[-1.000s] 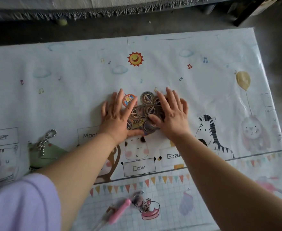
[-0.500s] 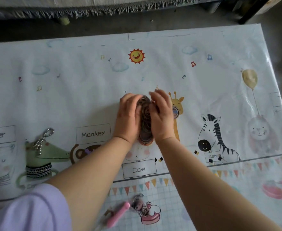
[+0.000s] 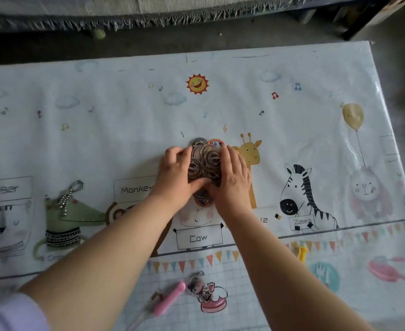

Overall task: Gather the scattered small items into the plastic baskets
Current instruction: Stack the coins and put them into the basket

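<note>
- Head view: we look down on a mat (image 3: 125, 139) printed with cartoon animals, and our two bare forearms reach out to its middle.
- The discs (image 3: 205, 163), small round pieces with ringed faces, are heaped in one tight pile on the mat. They sit between the "Monkey" label and the printed giraffe, just beyond the cow.
- Our left hand (image 3: 175, 180) cups the left side of the pile. Its fingers are curled against the edge and its thumb lies across the near side.
- Our right hand (image 3: 233, 180) cups the right side. Its fingers are close together and bent over the edge, and its thumb is tucked in beside the left thumb.
- Two discs stick out past our fingertips on the far side, one of them orange-rimmed. Another shows just below the thumbs.
- We cannot tell whether the pile rests on the mat or is lifted slightly off it.
- A bead chain (image 3: 70, 195) lies well to the left, on the green crocodile print.
- A pink pen (image 3: 169, 298) lies near the mat's near edge, with a doll-shaped charm (image 3: 197, 286) just beside its tip.
- A yellow clip (image 3: 301, 253) sits on the bunting print, right of our right forearm.
- A lilac sleeve (image 3: 5, 316) fills the lower left corner.
- A small green ball (image 3: 98, 33) lies on the grey floor (image 3: 244, 37) beyond the mat.
</note>
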`<state>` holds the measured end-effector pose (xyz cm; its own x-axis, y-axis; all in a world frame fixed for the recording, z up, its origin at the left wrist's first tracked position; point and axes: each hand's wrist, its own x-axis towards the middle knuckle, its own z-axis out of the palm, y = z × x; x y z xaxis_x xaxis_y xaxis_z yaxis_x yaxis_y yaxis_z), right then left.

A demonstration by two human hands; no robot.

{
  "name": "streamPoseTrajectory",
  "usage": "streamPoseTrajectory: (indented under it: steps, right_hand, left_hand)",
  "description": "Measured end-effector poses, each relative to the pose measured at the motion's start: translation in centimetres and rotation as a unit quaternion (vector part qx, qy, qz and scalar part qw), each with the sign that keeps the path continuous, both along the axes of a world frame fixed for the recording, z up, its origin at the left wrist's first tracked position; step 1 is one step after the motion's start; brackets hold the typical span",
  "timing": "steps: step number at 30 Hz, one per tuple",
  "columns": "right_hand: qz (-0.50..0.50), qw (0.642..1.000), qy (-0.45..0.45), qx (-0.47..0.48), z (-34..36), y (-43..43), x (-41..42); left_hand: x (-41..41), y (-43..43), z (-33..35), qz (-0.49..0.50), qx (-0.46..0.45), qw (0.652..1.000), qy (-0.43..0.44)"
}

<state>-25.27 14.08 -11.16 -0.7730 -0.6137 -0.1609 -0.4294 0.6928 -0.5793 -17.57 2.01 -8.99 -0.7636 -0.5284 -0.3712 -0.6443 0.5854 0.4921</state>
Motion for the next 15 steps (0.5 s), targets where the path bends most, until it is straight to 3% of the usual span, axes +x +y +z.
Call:
streamPoseTrajectory:
  steps: [4, 9, 15]
  right_hand:
    - [0.069, 0.997, -0.045, 0.013, 1.7, 1.0, -2.5]
    - [0.174, 0.966, -0.018, 0.19, 3.5, 0.2, -4.5]
    - [0.19, 0.959, -0.01, 0.212, 3.8, -2.9, -3.5]
  left_hand:
    - [-0.8, -2.5, 1.7, -0.062, 0.057, 0.995, -0.058]
    - [-2.8, -4.3, 2.5, -0.197, -0.069, 0.953, -0.22]
    - [-3.8, -2.3, 1.3, -0.165, -0.097, 0.964, -0.183]
